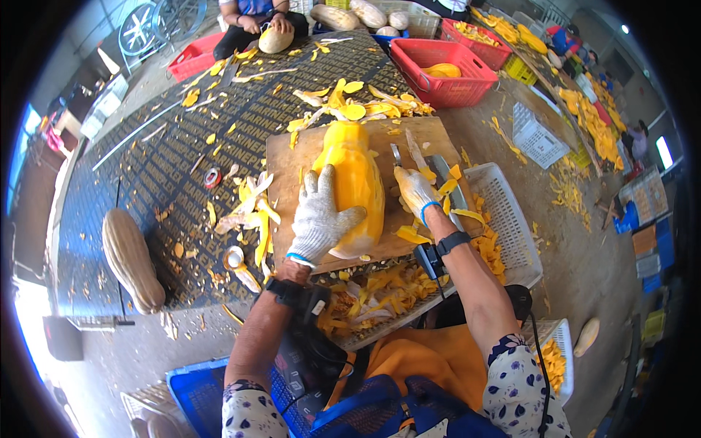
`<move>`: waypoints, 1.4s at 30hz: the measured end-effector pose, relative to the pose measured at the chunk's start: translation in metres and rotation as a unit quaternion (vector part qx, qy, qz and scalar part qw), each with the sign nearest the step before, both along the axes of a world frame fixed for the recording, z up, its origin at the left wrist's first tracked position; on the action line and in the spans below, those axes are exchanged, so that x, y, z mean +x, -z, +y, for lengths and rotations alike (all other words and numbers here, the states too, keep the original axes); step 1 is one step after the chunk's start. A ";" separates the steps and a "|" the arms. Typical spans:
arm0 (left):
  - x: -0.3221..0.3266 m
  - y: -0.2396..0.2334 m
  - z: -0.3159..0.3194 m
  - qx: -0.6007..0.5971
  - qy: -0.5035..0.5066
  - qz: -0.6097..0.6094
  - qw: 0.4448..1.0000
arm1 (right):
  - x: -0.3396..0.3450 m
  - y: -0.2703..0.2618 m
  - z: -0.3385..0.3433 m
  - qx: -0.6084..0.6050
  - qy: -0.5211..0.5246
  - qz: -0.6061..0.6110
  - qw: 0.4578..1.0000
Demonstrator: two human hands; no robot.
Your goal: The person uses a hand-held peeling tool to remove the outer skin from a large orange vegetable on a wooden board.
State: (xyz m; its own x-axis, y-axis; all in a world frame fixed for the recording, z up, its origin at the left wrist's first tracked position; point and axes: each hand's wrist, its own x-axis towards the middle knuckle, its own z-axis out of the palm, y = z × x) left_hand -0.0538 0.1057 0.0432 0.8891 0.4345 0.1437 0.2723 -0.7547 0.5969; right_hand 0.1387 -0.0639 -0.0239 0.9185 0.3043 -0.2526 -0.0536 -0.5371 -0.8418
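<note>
A mostly peeled butternut-type squash [356, 159] lies lengthwise on a wooden cutting board [282, 150], its flesh bright orange. My left hand [323, 219], in a knitted work glove, rests on its left side with the fingers spread and steadies it. Gloved as well, my right hand [417, 192] is closed around a peeler [396, 155]; only the metal head shows past the fingers. This tool is apart from the squash, to its right. Beside that hand a broad knife blade [438, 167] lies on the board, partly covered by peel strips [449, 186].
A white plastic crate [506, 219] of peelings borders the board. An unpeeled squash [131, 260] and an open can [212, 177] lie on the dark plywood table [164, 180]. Red crates [454, 87] stand beyond. Across the table, a person's hands [265, 24] work on another squash [275, 41].
</note>
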 end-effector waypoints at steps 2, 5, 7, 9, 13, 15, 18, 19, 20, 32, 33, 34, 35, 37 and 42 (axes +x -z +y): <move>0.019 0.014 -0.007 0.010 -0.011 -0.015 1.000 | 0.024 0.005 0.004 -0.085 -0.039 -0.091 0.991; 0.023 0.027 -0.017 -0.011 -0.041 -0.025 0.999 | 0.051 -0.014 0.021 -0.124 -0.124 -0.167 0.970; 0.022 0.035 -0.017 -0.001 -0.056 -0.054 0.997 | 0.056 -0.040 0.049 -0.173 -0.150 -0.136 0.964; 0.032 0.038 -0.025 -0.014 -0.068 -0.050 0.996 | 0.070 -0.038 0.062 -0.190 -0.157 -0.168 0.954; 0.031 0.027 -0.042 0.041 -0.125 -0.008 0.991 | 0.046 -0.065 0.090 -0.281 -0.235 -0.086 0.926; 0.036 0.027 -0.052 0.110 -0.137 0.001 0.984 | 0.052 -0.067 0.093 -0.283 -0.262 -0.070 0.920; 0.045 0.014 -0.072 0.120 -0.149 -0.025 0.981 | 0.065 -0.057 0.083 -0.280 -0.272 -0.087 0.916; 0.042 0.014 -0.069 0.124 -0.160 -0.016 0.979 | 0.054 -0.068 0.085 -0.278 -0.286 -0.085 0.913; 0.041 0.014 -0.067 0.127 -0.170 -0.007 0.977 | 0.046 -0.080 0.084 -0.275 -0.299 -0.083 0.910; 0.050 0.021 -0.075 0.159 -0.168 -0.051 0.971 | 0.002 -0.068 0.048 -0.304 -0.277 -0.083 0.908; 0.052 0.024 -0.078 0.160 -0.164 -0.047 0.972 | -0.004 -0.070 0.044 -0.319 -0.271 -0.068 0.905; 0.052 0.025 -0.081 0.173 -0.178 -0.029 0.968 | -0.014 -0.077 0.042 -0.332 -0.268 -0.054 0.903; 0.052 0.026 -0.081 0.190 -0.186 -0.022 0.964 | -0.022 -0.084 0.038 -0.346 -0.265 -0.039 0.899; 0.057 0.027 -0.092 0.218 -0.187 -0.013 0.958 | -0.026 -0.080 0.021 -0.324 -0.254 -0.037 0.911; 0.054 0.032 -0.076 0.192 -0.180 -0.042 0.964 | -0.045 -0.086 0.000 -0.278 -0.200 0.007 0.939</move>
State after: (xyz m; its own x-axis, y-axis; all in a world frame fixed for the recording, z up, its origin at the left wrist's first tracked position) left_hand 0.0006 0.0293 0.0116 0.6694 0.6127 0.4201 0.5208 -0.7903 0.3228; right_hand 0.0936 -0.0639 0.0622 0.7538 0.4416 -0.4866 0.2367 -0.8733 -0.4259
